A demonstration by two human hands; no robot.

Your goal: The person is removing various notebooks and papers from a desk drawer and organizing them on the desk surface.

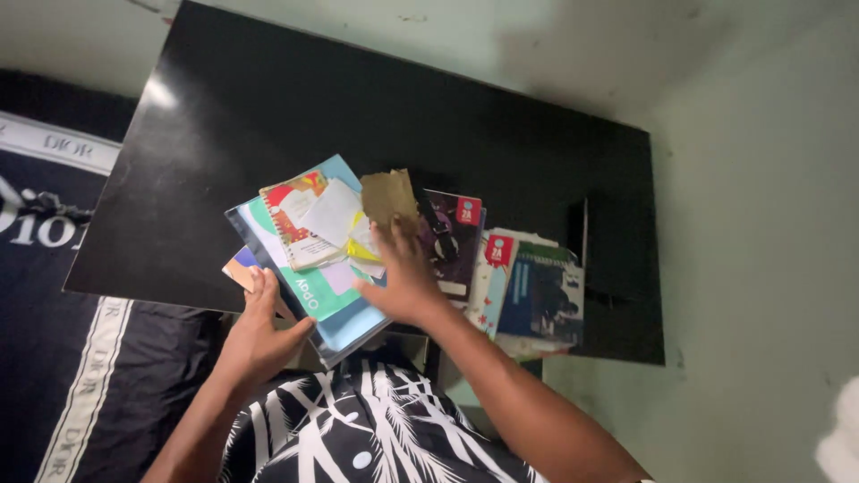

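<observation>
A loose pile of books and papers lies on a black tabletop (pixel 268 116). My left hand (pixel 255 331) grips the near edge of a large teal and blue book (pixel 318 291) at the pile's left. My right hand (pixel 403 277) rests flat on top of the pile, fingers spread, touching a brown torn paper (pixel 389 192) and white and yellow sheets (pixel 335 215). A small spiral notebook with a red and yellow cover (pixel 291 219) lies on the teal book.
Right of my hand lie a dark maroon book (pixel 452 241), a pale book with a red tag (pixel 497 264) and a dark blue-green book (pixel 541 300). A pale green wall borders the table. Dark fabric with white bands lies at left.
</observation>
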